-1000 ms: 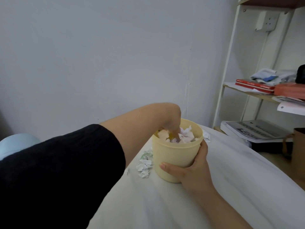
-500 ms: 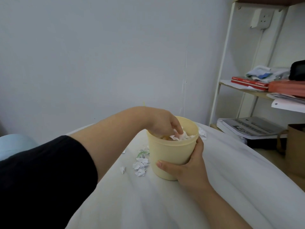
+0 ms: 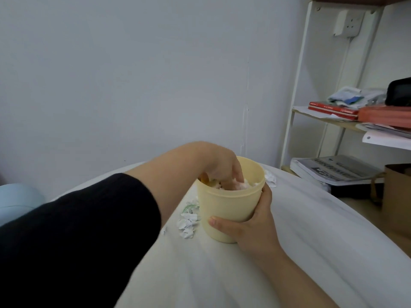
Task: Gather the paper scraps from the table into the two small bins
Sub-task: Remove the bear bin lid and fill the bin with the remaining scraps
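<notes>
Paper scraps (image 3: 249, 184) heaped in the pale yellow bin (image 3: 229, 207) are pressed by the fingers (image 3: 235, 174) of the left hand (image 3: 220, 167), which point down, close together and nearly straight, tips sunk among them. The right hand (image 3: 251, 227) grips the bin's near right wall, thumb across the front, the bin upright on the white table (image 3: 311, 241). Loose scraps (image 3: 188, 221) lie just left of its base, one crumpled piece (image 3: 270, 178) lies behind it, and a white shelf unit (image 3: 295, 107) stands well apart at right.

1. My left hand (image 3: 222, 168) reaches across, wrist bent, fingers (image 3: 237, 174) pointing down inside the bin (image 3: 229, 207).
2. My right hand (image 3: 250, 226) wraps the bin's near side, thumb laid across its front.
3. Black sleeve (image 3: 77, 236) covers my left upper arm.
</notes>
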